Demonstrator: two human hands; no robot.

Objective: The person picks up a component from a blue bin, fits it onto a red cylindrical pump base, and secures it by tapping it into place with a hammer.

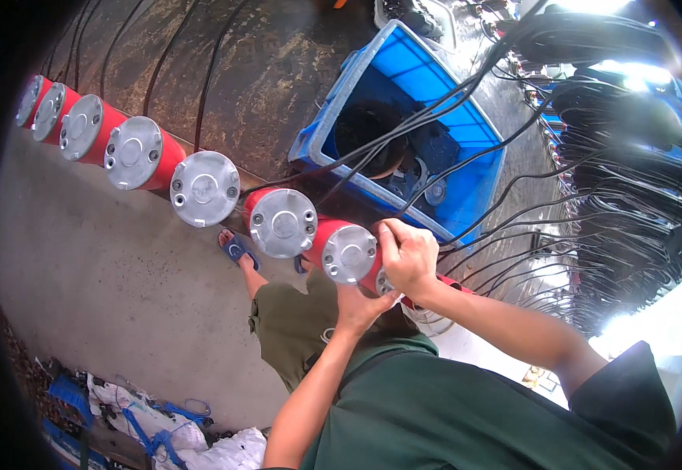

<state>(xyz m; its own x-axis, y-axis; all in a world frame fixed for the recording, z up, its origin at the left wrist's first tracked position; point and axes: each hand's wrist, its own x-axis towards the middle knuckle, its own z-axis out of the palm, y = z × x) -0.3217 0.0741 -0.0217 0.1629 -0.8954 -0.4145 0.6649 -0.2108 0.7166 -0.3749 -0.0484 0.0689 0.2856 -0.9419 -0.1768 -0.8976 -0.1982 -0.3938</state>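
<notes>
Currently worked on with both hands: a red cylinder (383, 282), located at the edge of a dark, worn bench (278, 78). Partly covered by the hands, with only a portion of its round grey end cap (381, 278) in sight.

Left hand (359, 308): placed against the lower side of the cylinder, thumb extended along the end cap, remaining fingers hidden underneath; degree of closure and firmness of grip not determinable.

Right hand (411, 254): placed above the same cylinder, back of the hand turned toward the camera, fingers bent well inward; any item inside the curl hidden, actual grip not determinable.

To the left, along the bench edge: seven further red cylinders (204, 189), set in a row, end caps facing the camera, with small holes near the rims.

On the bench beyond the row: a blue crate (474, 180), containing a dark round object (364, 133) and loose grey pieces (436, 190). Routed across the crate toward the upper right: black cables (505, 45), near a dense bank of coiled cable (623, 117).

Below the row: grey concrete floor (161, 290) and a blue sandal (236, 249), worn on a foot.
</notes>
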